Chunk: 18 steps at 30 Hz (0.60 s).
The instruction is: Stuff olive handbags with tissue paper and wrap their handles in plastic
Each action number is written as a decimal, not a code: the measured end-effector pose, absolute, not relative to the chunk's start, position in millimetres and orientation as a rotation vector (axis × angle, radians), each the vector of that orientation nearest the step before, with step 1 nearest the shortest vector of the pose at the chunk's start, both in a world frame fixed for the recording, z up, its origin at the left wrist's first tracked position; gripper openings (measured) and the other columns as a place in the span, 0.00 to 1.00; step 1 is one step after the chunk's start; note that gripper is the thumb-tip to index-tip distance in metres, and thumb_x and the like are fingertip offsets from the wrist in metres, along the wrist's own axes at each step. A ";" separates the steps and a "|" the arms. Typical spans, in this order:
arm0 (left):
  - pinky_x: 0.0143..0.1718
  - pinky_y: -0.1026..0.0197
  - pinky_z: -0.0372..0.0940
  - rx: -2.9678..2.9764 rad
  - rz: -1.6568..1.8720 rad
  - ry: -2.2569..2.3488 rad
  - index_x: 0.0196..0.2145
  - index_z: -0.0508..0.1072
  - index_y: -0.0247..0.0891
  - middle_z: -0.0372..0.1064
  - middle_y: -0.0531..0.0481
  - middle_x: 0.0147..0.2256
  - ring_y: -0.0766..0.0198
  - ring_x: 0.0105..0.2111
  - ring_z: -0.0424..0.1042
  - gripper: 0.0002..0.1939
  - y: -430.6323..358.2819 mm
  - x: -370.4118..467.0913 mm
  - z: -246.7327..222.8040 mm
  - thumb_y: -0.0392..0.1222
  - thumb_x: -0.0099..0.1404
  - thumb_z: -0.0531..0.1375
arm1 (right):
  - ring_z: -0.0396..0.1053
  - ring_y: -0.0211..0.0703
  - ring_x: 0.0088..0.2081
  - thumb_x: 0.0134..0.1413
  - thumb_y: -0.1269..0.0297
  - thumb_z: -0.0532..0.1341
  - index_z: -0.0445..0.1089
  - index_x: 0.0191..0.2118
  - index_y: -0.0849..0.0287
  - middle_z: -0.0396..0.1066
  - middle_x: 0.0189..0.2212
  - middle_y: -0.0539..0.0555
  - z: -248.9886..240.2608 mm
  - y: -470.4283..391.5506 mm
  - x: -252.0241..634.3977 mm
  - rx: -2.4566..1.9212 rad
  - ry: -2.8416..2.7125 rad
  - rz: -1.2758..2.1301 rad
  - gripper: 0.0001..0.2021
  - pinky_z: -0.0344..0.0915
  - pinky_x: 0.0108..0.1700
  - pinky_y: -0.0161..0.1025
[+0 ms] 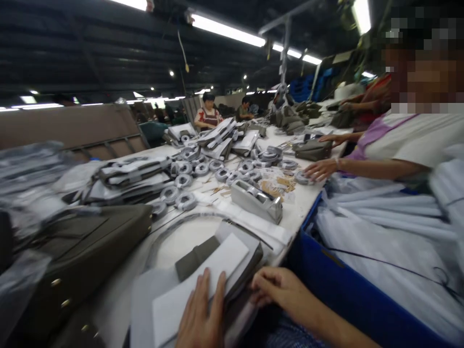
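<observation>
My left hand (203, 311) lies flat with fingers spread on a folded white sheet (206, 285). Under that sheet is an olive-grey bag (197, 256), partly wrapped in pale sheeting, with a wrapped handle (159, 237) looping out behind it onto the table. My right hand (277, 287) is at the bag's near right edge, its fingers curled together. What they pinch, if anything, is hidden. Just beyond the bag stands a light grey tape dispenser (255, 200).
A large olive bag (90, 232) with gold studs lies to the left. Several wrapped strap coils (184, 200) and stacked wrapped bags (134, 174) cover the table. On the right, a blue bin (348, 275) holds plastic bags. A co-worker's hand (321, 169) touches a coil.
</observation>
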<state>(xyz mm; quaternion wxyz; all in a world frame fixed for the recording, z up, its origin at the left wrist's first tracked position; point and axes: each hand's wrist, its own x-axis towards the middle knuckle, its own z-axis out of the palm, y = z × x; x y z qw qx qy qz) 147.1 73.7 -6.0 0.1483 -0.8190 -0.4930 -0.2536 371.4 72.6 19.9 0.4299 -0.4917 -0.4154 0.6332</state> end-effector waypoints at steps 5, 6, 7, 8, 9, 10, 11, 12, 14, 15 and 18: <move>0.59 0.52 0.67 -2.314 -0.543 -1.449 0.69 0.52 0.46 0.54 0.41 0.67 0.51 0.62 0.63 0.37 63.6 149.9 7.1 0.28 0.66 0.57 | 0.71 0.50 0.49 0.50 0.44 0.69 0.76 0.38 0.60 0.74 0.40 0.56 28.7 60.6 375.5 -1.161 -0.898 1.695 0.22 0.69 0.55 0.49; 0.59 0.52 0.66 -2.310 -0.542 -1.457 0.69 0.53 0.46 0.54 0.41 0.67 0.51 0.62 0.63 0.37 62.9 150.8 8.6 0.29 0.66 0.58 | 0.71 0.50 0.50 0.51 0.46 0.69 0.76 0.38 0.60 0.73 0.42 0.56 32.0 57.7 375.0 -1.125 -0.865 1.719 0.20 0.67 0.59 0.49; 0.59 0.51 0.66 -2.308 -0.548 -1.470 0.68 0.54 0.46 0.55 0.41 0.67 0.51 0.62 0.64 0.36 62.4 151.6 9.8 0.29 0.66 0.59 | 0.70 0.49 0.51 0.52 0.47 0.69 0.76 0.38 0.60 0.73 0.42 0.55 35.1 54.5 374.4 -1.096 -0.834 1.731 0.19 0.64 0.61 0.50; 0.59 0.51 0.66 -2.309 -0.556 -1.480 0.68 0.55 0.47 0.55 0.41 0.67 0.51 0.62 0.64 0.36 62.0 152.1 10.6 0.29 0.66 0.60 | 0.70 0.49 0.51 0.52 0.49 0.70 0.76 0.38 0.60 0.73 0.43 0.55 37.8 51.2 373.9 -1.081 -0.806 1.731 0.18 0.62 0.63 0.50; 0.59 0.51 0.66 -2.314 -0.565 -1.481 0.68 0.56 0.47 0.56 0.41 0.66 0.51 0.62 0.64 0.36 61.9 152.3 11.2 0.30 0.66 0.60 | 0.70 0.49 0.52 0.51 0.51 0.71 0.76 0.39 0.59 0.74 0.43 0.55 40.0 47.8 373.5 -1.078 -0.776 1.726 0.17 0.60 0.65 0.50; 0.59 0.51 0.66 -2.320 -0.573 -1.478 0.68 0.56 0.47 0.56 0.40 0.66 0.51 0.61 0.65 0.35 61.8 152.4 11.8 0.30 0.66 0.60 | 0.70 0.49 0.52 0.51 0.52 0.71 0.76 0.40 0.59 0.74 0.44 0.55 41.7 44.5 373.4 -1.081 -0.746 1.722 0.16 0.59 0.66 0.50; 0.59 0.51 0.66 -2.325 -0.579 -1.478 0.67 0.57 0.47 0.57 0.40 0.66 0.51 0.61 0.65 0.35 61.8 152.3 12.4 0.30 0.66 0.61 | 0.70 0.50 0.54 0.51 0.53 0.71 0.76 0.41 0.58 0.74 0.45 0.55 43.1 41.4 373.7 -1.081 -0.718 1.723 0.16 0.57 0.67 0.50; 0.59 0.50 0.66 -2.332 -0.580 -1.476 0.67 0.57 0.46 0.57 0.40 0.66 0.51 0.61 0.65 0.35 61.9 152.1 13.0 0.30 0.67 0.61 | 0.69 0.51 0.55 0.52 0.54 0.71 0.76 0.42 0.58 0.74 0.46 0.56 44.0 38.8 374.3 -1.078 -0.693 1.732 0.15 0.56 0.67 0.50; 0.59 0.50 0.66 -2.345 -0.572 -1.481 0.67 0.58 0.46 0.58 0.39 0.65 0.51 0.61 0.65 0.35 61.9 151.9 14.4 0.30 0.66 0.61 | 0.68 0.52 0.57 0.53 0.57 0.71 0.77 0.43 0.58 0.74 0.48 0.57 44.5 35.5 376.1 -1.052 -0.649 1.776 0.14 0.55 0.68 0.51; 0.59 0.50 0.66 -2.351 -0.565 -1.486 0.67 0.58 0.46 0.58 0.39 0.65 0.50 0.61 0.65 0.34 61.9 151.9 15.2 0.30 0.66 0.61 | 0.67 0.52 0.58 0.54 0.58 0.70 0.77 0.43 0.59 0.74 0.49 0.57 43.9 35.2 376.9 -1.027 -0.627 1.799 0.14 0.55 0.68 0.50; 0.58 0.50 0.67 -2.353 -0.561 -1.490 0.66 0.59 0.45 0.59 0.38 0.65 0.50 0.61 0.65 0.33 62.1 152.6 16.8 0.32 0.67 0.61 | 0.70 0.51 0.56 0.54 0.63 0.70 0.77 0.41 0.60 0.76 0.47 0.57 38.5 39.1 376.2 -0.914 -0.525 1.839 0.10 0.57 0.67 0.50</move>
